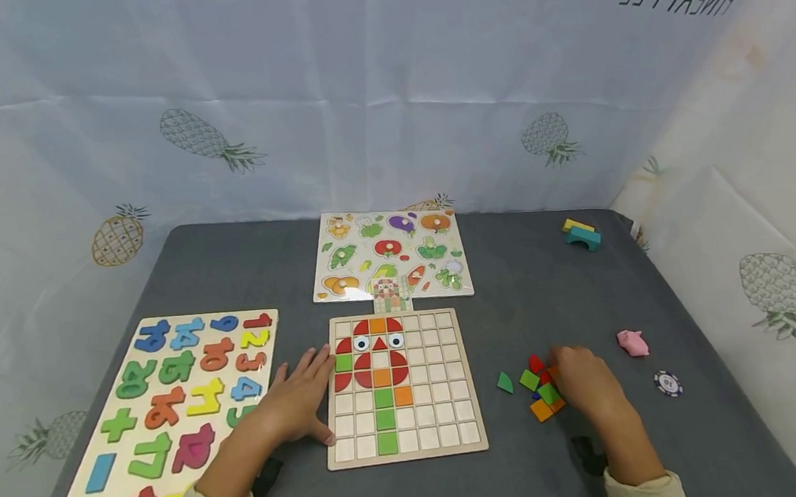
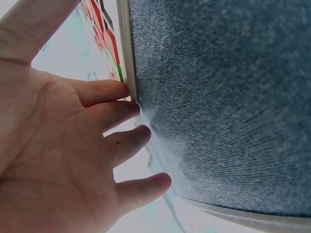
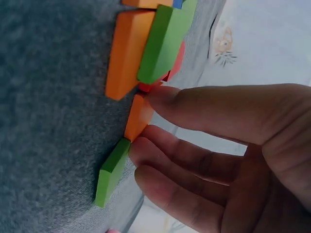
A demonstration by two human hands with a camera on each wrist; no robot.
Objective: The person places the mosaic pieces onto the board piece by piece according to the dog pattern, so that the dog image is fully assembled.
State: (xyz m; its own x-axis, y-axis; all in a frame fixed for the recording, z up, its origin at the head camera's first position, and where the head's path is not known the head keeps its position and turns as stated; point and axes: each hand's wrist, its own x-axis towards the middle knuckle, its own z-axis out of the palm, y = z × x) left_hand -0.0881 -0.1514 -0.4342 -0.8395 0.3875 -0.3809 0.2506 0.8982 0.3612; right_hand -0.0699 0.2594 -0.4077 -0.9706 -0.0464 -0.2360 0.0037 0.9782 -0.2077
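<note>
My left hand [image 1: 296, 399] lies with spread fingers against the left edge of a wooden grid board [image 1: 478, 435]; in the left wrist view its fingertips [image 2: 124, 90] touch the rim. Red, orange and green pieces and two eye pieces fill some of the board's cells. To the right of the board, my right hand [image 1: 587, 382] is over a small pile of coloured blocks. Seen from the right wrist, thumb and fingers pinch an orange block [image 3: 138, 118]. A green block [image 3: 112, 172] touches its lower end, and another green block [image 3: 159, 43] leans on an orange one.
A small pattern card [image 1: 392, 300] overlaps a vegetable puzzle board [image 1: 354, 236] behind the grid. At left lies a letter-and-number puzzle [image 1: 139, 460]. A pink pig [image 1: 633, 342], a poker chip [image 1: 668, 383] and a teal arch block [image 1: 583, 238] are at right.
</note>
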